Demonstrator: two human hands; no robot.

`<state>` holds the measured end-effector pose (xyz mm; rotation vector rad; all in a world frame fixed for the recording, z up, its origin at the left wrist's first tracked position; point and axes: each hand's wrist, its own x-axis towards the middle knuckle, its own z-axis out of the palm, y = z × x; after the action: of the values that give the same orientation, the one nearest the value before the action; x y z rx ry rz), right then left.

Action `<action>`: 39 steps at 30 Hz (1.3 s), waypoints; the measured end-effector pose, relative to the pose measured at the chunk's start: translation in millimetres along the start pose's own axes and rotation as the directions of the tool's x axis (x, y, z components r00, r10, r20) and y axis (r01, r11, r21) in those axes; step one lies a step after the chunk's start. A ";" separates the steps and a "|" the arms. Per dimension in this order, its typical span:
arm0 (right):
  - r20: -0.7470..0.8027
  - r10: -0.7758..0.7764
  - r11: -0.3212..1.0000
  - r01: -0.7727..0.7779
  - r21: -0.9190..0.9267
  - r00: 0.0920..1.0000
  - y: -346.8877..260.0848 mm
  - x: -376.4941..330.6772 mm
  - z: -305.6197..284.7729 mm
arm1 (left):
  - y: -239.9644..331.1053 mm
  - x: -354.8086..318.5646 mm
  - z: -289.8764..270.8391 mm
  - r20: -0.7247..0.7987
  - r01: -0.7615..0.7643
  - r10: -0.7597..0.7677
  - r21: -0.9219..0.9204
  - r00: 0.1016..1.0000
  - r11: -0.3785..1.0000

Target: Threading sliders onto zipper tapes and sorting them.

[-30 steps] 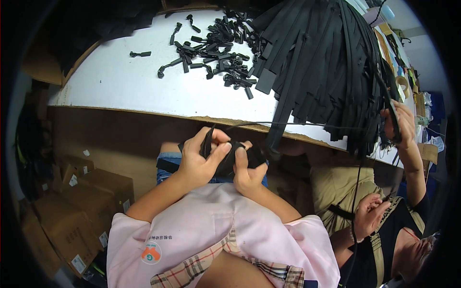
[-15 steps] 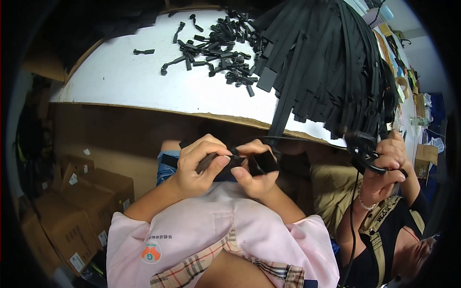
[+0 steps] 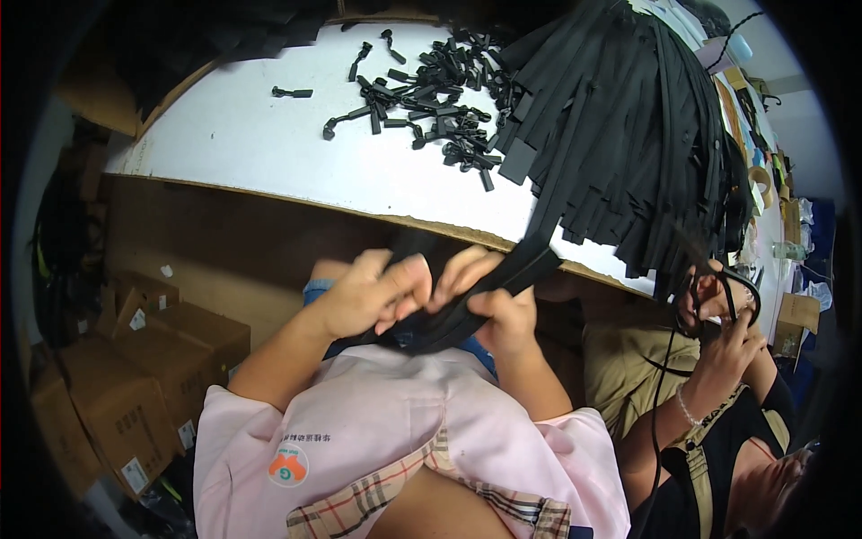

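Observation:
Below the table's edge, a bundled black zipper tape (image 3: pixel 455 325) crosses my lap and slants up toward the table. My right hand (image 3: pixel 503 310) is wrapped round it, with the thumb on the near side. My left hand (image 3: pixel 382 292) is just left of the tape; its fingers are curled and smeared by motion, so I cannot tell whether they grip anything. On the white table lie several loose black zipper sliders with long pulls (image 3: pixel 440 112). A thick sheaf of black zipper tapes (image 3: pixel 620 135) spreads over the table to their right.
Cardboard boxes (image 3: pixel 126 395) are stacked on the floor at the left. Close on my right sits another person, whose hands (image 3: pixel 723 314) hold black-handled scissors (image 3: pixel 754 292). The white table's chipped front edge (image 3: pixel 422 222) runs ahead of my hands. Dark material (image 3: pixel 206 40) lies at the far left.
A short folded length was between my hands; now a longer tape bundle lies in my right hand. My left hand's pinch has loosened. The other person's scissors and hands have shifted.

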<state>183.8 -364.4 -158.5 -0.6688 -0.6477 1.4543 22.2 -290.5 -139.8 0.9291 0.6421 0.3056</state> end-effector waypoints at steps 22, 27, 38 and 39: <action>0.560 -0.218 0.151 0.594 -0.790 0.800 4.0 17.7 25.7 | -26.0 2.4 -3.1 -0.175 -0.341 0.388 0.250 0.905 0.906; 0.351 -0.134 0.031 0.358 -0.933 0.927 -8.5 49.0 29.4 | -35.5 9.8 -2.4 -0.390 -0.337 0.274 -0.102 0.879 0.936; -0.162 -0.152 0.029 -0.159 -0.987 0.975 -36.4 103.7 2.3 | -27.8 14.4 -0.9 -0.296 -0.383 0.356 -0.036 0.886 0.923; -0.079 -0.250 0.138 -0.046 -0.989 0.965 -36.9 97.3 -2.6 | -27.2 13.4 -2.4 -0.292 -0.365 0.314 -0.136 0.903 0.921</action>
<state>212.0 -267.4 -133.3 -1.7889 -1.4819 0.5478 30.3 -297.8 -168.2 0.8214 0.6802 0.8044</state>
